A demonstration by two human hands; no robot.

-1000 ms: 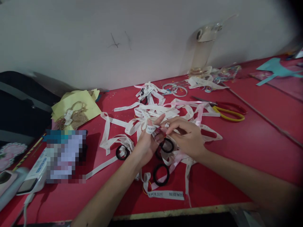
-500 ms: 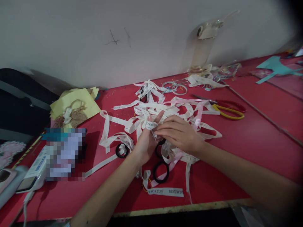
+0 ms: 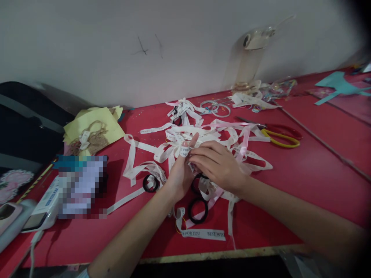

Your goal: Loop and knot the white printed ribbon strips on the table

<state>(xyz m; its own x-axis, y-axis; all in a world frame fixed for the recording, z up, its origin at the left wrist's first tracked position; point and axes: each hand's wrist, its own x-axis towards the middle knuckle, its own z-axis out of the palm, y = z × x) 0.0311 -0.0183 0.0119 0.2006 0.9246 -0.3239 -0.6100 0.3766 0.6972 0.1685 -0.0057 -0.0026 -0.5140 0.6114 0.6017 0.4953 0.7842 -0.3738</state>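
Observation:
My left hand (image 3: 179, 175) is raised over a red table (image 3: 304, 173), with a white printed ribbon (image 3: 184, 151) wrapped around one finger. My right hand (image 3: 218, 166) rests against it, fingers pinching that ribbon. A black hair tie (image 3: 196, 182) hangs partly hidden under both hands. Two more black hair ties lie on the table, one (image 3: 198, 211) below the hands and one (image 3: 150, 183) to the left. A tangle of white and pink ribbons (image 3: 214, 133) spreads behind the hands.
Scissors with red and yellow handles (image 3: 279, 135) lie right of the ribbons. Yellow paper with twine (image 3: 92, 131) sits at back left, a blurred box (image 3: 79, 185) at left. A clear stand (image 3: 251, 61) leans by the wall. Turquoise paper (image 3: 337, 85) lies far right.
My right hand closed in over the left fingers, covering the black hair tie that showed a second ago. The view shifted slightly.

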